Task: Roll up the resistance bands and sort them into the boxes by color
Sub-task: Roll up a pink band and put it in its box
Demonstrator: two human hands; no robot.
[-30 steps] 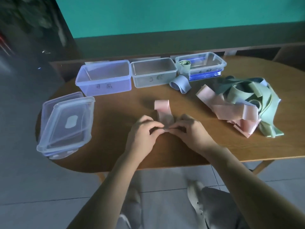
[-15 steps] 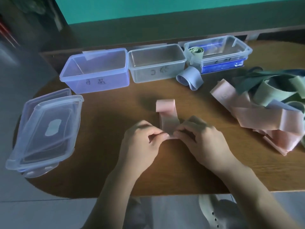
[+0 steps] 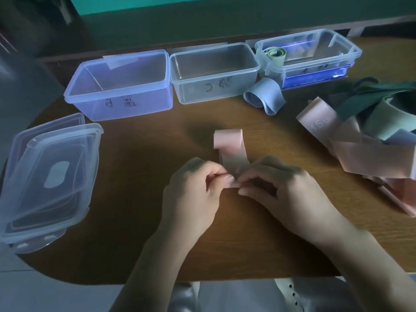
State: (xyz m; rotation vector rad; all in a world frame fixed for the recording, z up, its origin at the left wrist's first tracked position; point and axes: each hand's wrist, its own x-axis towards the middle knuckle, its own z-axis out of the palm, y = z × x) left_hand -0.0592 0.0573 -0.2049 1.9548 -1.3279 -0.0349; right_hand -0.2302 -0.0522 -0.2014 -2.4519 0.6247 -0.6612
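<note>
As roll starts: left hand (image 3: 193, 194) and right hand (image 3: 286, 194), each grip pinching near end of pink band (image 3: 231, 152) on table (image 3: 139, 181), same as second ago; far end curls upright; boxes (image 3: 213, 70) hold no pink.

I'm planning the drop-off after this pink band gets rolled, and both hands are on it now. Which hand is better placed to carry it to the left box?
Probably the left hand: it pinches the pink band on the side nearer the left box, so it wouldn't cross the right hand.
</note>
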